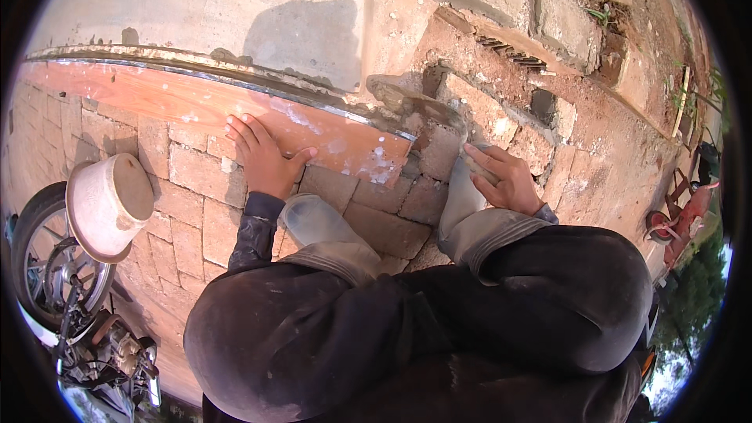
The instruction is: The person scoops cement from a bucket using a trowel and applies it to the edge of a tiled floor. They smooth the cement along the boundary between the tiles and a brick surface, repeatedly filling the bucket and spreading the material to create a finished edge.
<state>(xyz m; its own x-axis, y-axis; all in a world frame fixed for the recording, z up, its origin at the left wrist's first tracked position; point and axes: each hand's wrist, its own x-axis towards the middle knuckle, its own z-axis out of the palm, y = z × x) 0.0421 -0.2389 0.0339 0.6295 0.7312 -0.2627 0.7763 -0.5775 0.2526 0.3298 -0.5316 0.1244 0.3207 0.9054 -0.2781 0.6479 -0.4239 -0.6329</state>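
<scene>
My left hand point(266, 158) lies with fingers spread on an orange-brown wooden board point(348, 145), which is spotted with white splashes. The board runs along the edge of a grey concrete slab point(196, 0), with a narrow strip of wet-looking mortar point(274, 77) between them. Closed near my right boot is my right hand point(505, 178), gripping what looks like a trowel point(415, 100). Its blade is coated in grey-brown mortar and sits just past the board's right end. My fingers mostly hide the handle.
Brick paving point(200, 172) lies under my grey boots point(317, 218). An upturned pale bucket point(102, 200) stands at the left, in front of a motorcycle point(55, 266). Broken masonry and a slotted drain opening point(509, 51) are at the far right. A red object point(689, 223) stands at the right edge.
</scene>
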